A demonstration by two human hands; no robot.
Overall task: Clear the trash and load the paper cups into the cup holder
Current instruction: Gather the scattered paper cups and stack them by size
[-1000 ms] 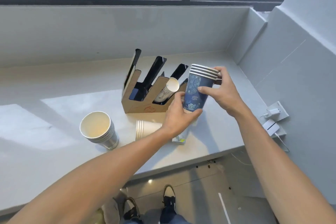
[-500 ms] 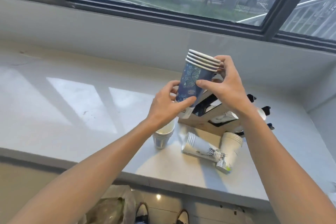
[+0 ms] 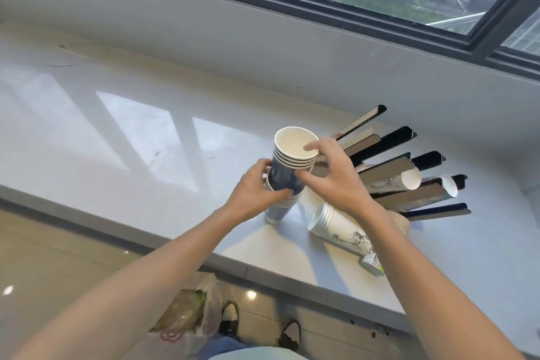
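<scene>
pale counter (image 3: 122,137), both hands (image 3: 333,181) around blue cup stack (image 3: 292,161)

Lower cup stack (image 3: 277,210) half hidden behind left hand (image 3: 252,194), bag (image 3: 190,316) contents blurred

We count two hands, the left hand (image 3: 253,190) and the right hand (image 3: 336,177). There are three loose stacks of paper cups: a blue stack (image 3: 292,161) showing four rims, a stack beneath it (image 3: 277,209), and a white stack (image 3: 336,225) on its side. One cup holder (image 3: 409,184) shows two cup mouths. One plastic bag (image 3: 190,313) sits below.
</scene>
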